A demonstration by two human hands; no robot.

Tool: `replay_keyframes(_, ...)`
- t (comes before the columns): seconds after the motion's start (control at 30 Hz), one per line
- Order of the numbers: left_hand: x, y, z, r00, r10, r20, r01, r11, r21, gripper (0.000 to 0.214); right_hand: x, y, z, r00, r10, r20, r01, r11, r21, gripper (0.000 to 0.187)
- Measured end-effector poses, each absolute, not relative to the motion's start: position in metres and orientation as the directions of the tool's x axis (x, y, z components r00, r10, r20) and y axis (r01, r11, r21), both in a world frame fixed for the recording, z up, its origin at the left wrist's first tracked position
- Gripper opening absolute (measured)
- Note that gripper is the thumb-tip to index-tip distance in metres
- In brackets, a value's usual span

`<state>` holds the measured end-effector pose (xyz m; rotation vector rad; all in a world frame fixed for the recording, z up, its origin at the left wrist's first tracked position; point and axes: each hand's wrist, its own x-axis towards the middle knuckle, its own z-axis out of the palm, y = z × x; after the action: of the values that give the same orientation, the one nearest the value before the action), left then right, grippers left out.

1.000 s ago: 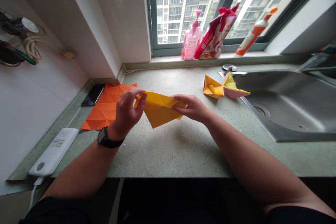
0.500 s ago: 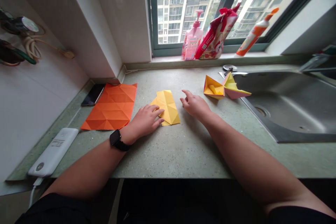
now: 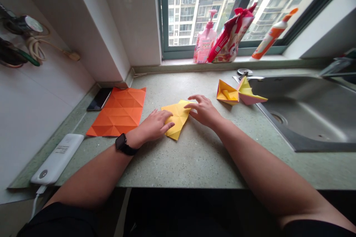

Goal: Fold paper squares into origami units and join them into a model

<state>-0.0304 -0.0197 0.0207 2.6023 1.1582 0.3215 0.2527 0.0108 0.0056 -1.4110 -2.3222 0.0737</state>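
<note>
A creased sheet of yellow origami paper (image 3: 179,116), partly folded, lies on the speckled counter between my hands. My left hand (image 3: 155,126), with a black watch at the wrist, rests on the paper's left side, fingers apart. At the upper right edge of the same paper is my right hand (image 3: 204,110), its fingers spread and the tips touching or just over the edge. An orange creased sheet (image 3: 119,113) lies flat left of my left hand. Beyond my right hand stand two folded paper pieces, one orange-yellow (image 3: 226,94) and one yellow and pink (image 3: 250,94).
A steel sink (image 3: 311,111) is set into the counter (image 3: 180,166) at the right. On the left lie a phone (image 3: 98,99) and a white power bank (image 3: 58,159) with a cable. A pink pump bottle (image 3: 205,42), red bag (image 3: 232,37) and orange-white bottle (image 3: 272,39) line the windowsill.
The yellow paper has turned on the counter, its near corner now pointing toward me. My right hand has moved left onto its edge; my left hand has stayed on it.
</note>
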Motion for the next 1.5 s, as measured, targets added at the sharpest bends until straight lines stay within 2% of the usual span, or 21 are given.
replay_keyframes(0.13,-0.032,-0.021,0.022,0.639,0.764,0.086,0.708,-0.628,0.321,0.042,0.248,0.006,0.012,-0.53,0.783,0.326,0.752,0.611,-0.246,0.011)
replay_keyframes(0.4,-0.033,-0.024,0.022,0.688,0.716,0.116,0.678,-0.692,0.248,0.049,0.237,-0.006,0.02,-0.697,0.688,0.202,0.628,0.721,-0.292,0.014)
replay_keyframes(0.53,-0.032,-0.024,0.023,0.702,0.7,0.133,0.658,-0.708,0.256,0.036,0.236,-0.009,0.023,-0.706,0.687,0.171,0.615,0.715,-0.333,0.016)
replay_keyframes(0.67,-0.031,-0.024,0.025,0.732,0.667,0.137,0.618,-0.736,0.277,0.02,0.237,-0.009,0.025,-0.724,0.677,0.131,0.618,0.721,-0.313,0.019)
replay_keyframes(0.83,-0.033,-0.024,0.024,0.689,0.708,0.159,0.649,-0.699,0.3,0.032,0.238,-0.008,0.022,-0.732,0.665,0.151,0.61,0.737,-0.29,0.018)
replay_keyframes(1.1,-0.032,-0.025,0.027,0.661,0.741,0.117,0.696,-0.665,0.271,0.042,0.237,-0.008,0.021,-0.737,0.659,0.15,0.61,0.745,-0.27,0.018)
replay_keyframes(1.3,-0.033,-0.026,0.025,0.632,0.745,0.211,0.675,-0.664,0.321,0.047,0.237,-0.01,0.024,-0.692,0.706,0.154,0.656,0.703,-0.276,0.017)
replay_keyframes(1.5,-0.036,-0.02,0.015,0.619,0.732,0.286,0.64,-0.68,0.357,0.051,0.236,-0.011,0.018,-0.584,0.784,0.212,0.734,0.621,-0.273,0.044)
